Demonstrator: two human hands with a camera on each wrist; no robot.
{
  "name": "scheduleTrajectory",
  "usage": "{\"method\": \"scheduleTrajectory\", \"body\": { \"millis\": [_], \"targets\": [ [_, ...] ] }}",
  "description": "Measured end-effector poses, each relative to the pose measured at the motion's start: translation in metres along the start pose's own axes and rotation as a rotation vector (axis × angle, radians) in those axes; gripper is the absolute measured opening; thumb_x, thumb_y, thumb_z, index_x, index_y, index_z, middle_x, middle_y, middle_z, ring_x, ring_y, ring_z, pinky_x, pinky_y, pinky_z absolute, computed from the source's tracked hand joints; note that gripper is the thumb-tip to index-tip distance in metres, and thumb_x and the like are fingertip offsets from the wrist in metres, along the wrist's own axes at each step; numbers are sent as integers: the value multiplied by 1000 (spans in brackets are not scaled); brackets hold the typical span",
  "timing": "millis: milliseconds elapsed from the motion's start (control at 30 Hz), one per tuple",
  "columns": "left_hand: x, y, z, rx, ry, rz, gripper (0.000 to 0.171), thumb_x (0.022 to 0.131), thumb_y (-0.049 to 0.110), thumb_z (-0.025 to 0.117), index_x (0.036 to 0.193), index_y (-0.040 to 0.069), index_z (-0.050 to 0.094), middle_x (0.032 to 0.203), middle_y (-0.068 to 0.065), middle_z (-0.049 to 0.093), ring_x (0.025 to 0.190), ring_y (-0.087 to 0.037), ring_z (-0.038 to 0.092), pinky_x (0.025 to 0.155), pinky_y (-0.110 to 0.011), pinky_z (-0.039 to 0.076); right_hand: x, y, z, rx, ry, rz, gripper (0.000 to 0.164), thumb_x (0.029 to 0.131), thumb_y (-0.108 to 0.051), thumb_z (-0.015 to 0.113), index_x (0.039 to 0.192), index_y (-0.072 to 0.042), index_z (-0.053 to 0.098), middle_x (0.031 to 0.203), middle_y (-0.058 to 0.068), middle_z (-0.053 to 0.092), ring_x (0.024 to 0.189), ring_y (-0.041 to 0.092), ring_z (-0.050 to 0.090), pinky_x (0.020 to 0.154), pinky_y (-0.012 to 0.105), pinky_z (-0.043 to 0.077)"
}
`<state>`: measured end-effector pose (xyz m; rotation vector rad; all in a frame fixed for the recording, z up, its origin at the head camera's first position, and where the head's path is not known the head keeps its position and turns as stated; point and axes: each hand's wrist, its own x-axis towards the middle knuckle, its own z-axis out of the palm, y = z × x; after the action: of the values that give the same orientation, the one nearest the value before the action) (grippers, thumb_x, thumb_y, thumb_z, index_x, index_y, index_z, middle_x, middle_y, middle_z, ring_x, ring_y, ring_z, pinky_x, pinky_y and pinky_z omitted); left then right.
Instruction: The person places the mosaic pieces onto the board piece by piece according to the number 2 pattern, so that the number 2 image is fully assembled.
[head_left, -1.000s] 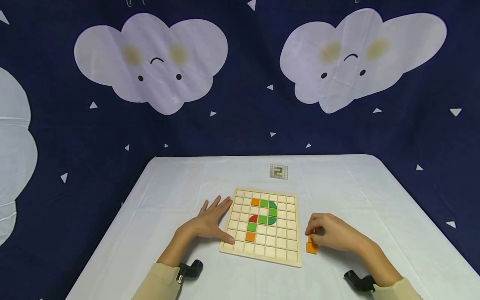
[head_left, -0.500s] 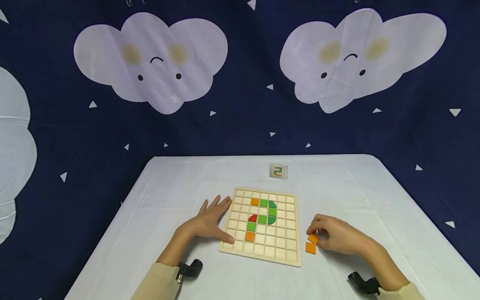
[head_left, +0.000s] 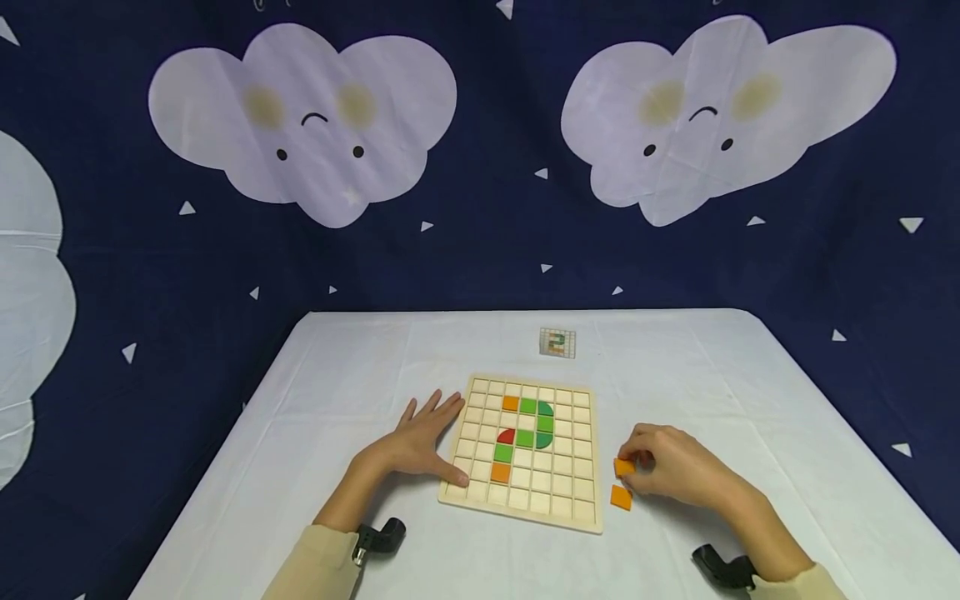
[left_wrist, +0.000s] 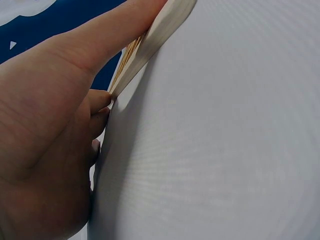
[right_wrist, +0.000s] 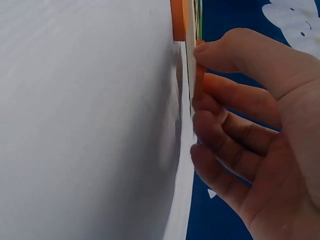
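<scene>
In the head view, a square wooden grid board point(head_left: 581, 489) lies on the table, with green, red and orange tiles set in some of its cells. My left hand point(head_left: 411, 442) has its fingers spread along the board's left edge, the thumb over the frame near the lower left. To the right of the board, my right hand point(head_left: 671, 467) pinches an orange square tile point(head_left: 623, 467). The right wrist view has this tile point(right_wrist: 199, 82) between thumb and fingers. Just below it, a second orange tile point(head_left: 621, 497) is apart from the hand.
Behind the board stands a small card point(head_left: 557, 342) with a coloured figure like a 2 on a grid. White cloth covers the table point(head_left: 360, 358). A dark blue curtain point(head_left: 495, 250) with clouds hangs beyond the far edge.
The pinched orange tile has turned and come away from the other one, with a small gap between them now. My right hand has shifted slightly; the left hand keeps its place.
</scene>
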<state>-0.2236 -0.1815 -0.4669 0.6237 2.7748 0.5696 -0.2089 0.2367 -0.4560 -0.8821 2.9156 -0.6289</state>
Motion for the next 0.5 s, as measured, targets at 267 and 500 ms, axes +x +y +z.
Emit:
{"method": "scheduleTrajectory", "body": {
  "millis": [267, 500],
  "targets": [
    [0, 0, 0, -6, 0, 4, 134, 53, 81, 72, 155, 15, 16, 160, 2, 11, 145, -23, -3, 113, -51, -7, 8, -9, 2, 22, 8, -2, 21, 73, -35, 82, 89, -29, 72, 76, -16, 53, 67, 4, 50, 58, 22, 40],
    [0, 0, 0, -6, -2, 0, 135, 52, 81, 71, 156, 16, 15, 160, 2, 11, 145, -22, -3, 113, -51, -7, 15, -18, 5, 35, 8, -32, 20, 75, -34, 82, 92, -29, 73, 79, -17, 55, 68, 4, 50, 60, 22, 42]
  ]
}}
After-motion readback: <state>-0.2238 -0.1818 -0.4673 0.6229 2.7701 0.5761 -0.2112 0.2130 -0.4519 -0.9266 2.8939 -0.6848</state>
